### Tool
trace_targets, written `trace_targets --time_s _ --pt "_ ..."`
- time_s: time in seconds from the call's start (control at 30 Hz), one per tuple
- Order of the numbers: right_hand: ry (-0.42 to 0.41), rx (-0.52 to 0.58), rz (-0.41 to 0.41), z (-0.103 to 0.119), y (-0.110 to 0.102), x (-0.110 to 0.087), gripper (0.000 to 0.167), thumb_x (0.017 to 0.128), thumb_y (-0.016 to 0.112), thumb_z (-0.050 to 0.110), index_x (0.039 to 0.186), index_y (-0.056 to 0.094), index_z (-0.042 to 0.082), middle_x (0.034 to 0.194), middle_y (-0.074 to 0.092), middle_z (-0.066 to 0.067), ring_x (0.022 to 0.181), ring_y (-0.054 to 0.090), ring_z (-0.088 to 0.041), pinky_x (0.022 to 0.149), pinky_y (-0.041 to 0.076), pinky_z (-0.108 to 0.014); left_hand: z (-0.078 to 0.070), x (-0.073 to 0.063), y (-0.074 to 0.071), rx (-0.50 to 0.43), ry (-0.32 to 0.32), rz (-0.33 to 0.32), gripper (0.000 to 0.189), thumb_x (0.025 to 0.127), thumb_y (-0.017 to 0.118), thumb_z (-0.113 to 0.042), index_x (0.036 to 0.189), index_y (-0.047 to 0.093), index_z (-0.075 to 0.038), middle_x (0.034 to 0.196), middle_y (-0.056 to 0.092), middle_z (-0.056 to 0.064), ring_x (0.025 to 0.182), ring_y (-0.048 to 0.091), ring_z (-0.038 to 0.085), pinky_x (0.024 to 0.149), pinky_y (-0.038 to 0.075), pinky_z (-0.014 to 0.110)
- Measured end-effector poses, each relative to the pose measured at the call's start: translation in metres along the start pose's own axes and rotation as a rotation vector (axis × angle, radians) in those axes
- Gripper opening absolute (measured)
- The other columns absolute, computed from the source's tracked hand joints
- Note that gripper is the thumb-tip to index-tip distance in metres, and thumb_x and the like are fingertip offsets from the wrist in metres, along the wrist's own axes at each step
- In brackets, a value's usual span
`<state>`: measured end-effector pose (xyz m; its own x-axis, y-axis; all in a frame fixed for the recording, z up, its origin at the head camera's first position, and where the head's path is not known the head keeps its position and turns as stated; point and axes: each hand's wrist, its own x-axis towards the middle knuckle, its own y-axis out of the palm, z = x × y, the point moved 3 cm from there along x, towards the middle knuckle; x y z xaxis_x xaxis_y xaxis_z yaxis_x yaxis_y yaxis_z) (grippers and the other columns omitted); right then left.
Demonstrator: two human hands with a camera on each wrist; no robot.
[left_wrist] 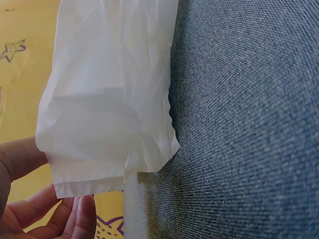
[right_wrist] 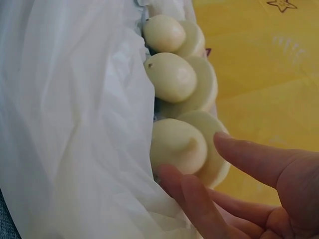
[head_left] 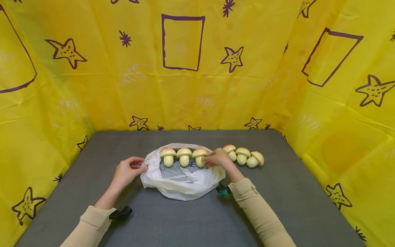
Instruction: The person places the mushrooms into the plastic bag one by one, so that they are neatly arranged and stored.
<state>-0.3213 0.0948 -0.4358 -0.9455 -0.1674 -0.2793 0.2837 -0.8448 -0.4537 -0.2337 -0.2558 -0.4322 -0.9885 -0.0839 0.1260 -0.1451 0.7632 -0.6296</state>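
A white plastic bag (head_left: 182, 190) lies on the table with its mouth spread wide. Three toy mushrooms with pale stems and red-tinged caps stand in a row inside it: a left one (head_left: 168, 158), a middle one (head_left: 184, 158) and a right one (head_left: 198, 155). My right hand (head_left: 217, 157) holds the right mushroom, thumb near the cap's edge and fingertips by the stem in the right wrist view. At the bag's left rim is my left hand (head_left: 128, 170), thumb and fingers spread apart and touching the plastic (left_wrist: 94, 124).
Three more toy mushrooms (head_left: 242, 156) sit in a close group right of the bag, just beyond my right hand. The grey tabletop (head_left: 172, 223) meets a yellow patterned curtain (head_left: 185, 103) at the back and sides. A black band (head_left: 121, 213) sits at my left wrist.
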Motion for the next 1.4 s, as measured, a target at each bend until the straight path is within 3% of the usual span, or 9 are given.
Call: trace_targets --time_s 0.43,0.77,1.1,1.4 --pt "-0.039 0.035 -0.002 -0.001 -0.015 -0.010 0.036 0.084 0.073 0.025 0.107 0.069 -0.002 0.093 0.072 -0.017 0.084 0.071 -0.024 0.074 0.057 -0.034 -0.002 0.000 0.000 -0.009 0.005 -0.012 0.041 0.080 0.077 -0.025 0.111 0.065 -0.002 0.104 0.067 0.017 0.091 0.066 0.026 0.068 0.048 0.015" --pt "-0.120 0.033 0.005 0.000 -0.035 -0.021 0.039 0.088 0.067 0.026 0.114 0.065 -0.003 0.114 0.066 -0.021 0.098 0.068 -0.029 0.084 0.054 -0.040 -0.003 0.001 0.001 -0.010 0.013 -0.025 0.041 0.080 0.077 -0.026 0.111 0.066 -0.002 0.103 0.068 0.016 0.089 0.066 0.024 0.067 0.048 0.014" --pt "-0.189 0.099 -0.050 -0.017 -0.058 -0.030 0.044 0.089 0.067 0.027 0.118 0.061 -0.004 0.116 0.064 -0.022 0.105 0.063 -0.037 0.088 0.052 -0.043 -0.002 0.002 0.002 -0.015 0.007 -0.016 0.043 0.080 0.077 -0.028 0.112 0.065 -0.002 0.103 0.068 0.016 0.090 0.066 0.024 0.068 0.048 0.014" --pt "-0.213 0.110 -0.124 -0.030 -0.081 -0.044 0.044 0.090 0.065 0.024 0.120 0.059 -0.008 0.113 0.064 -0.027 0.098 0.067 -0.032 0.084 0.054 -0.041 -0.002 0.001 0.003 -0.013 0.006 -0.017 0.043 0.080 0.076 -0.029 0.112 0.065 -0.002 0.103 0.068 0.017 0.090 0.066 0.025 0.068 0.048 0.014"
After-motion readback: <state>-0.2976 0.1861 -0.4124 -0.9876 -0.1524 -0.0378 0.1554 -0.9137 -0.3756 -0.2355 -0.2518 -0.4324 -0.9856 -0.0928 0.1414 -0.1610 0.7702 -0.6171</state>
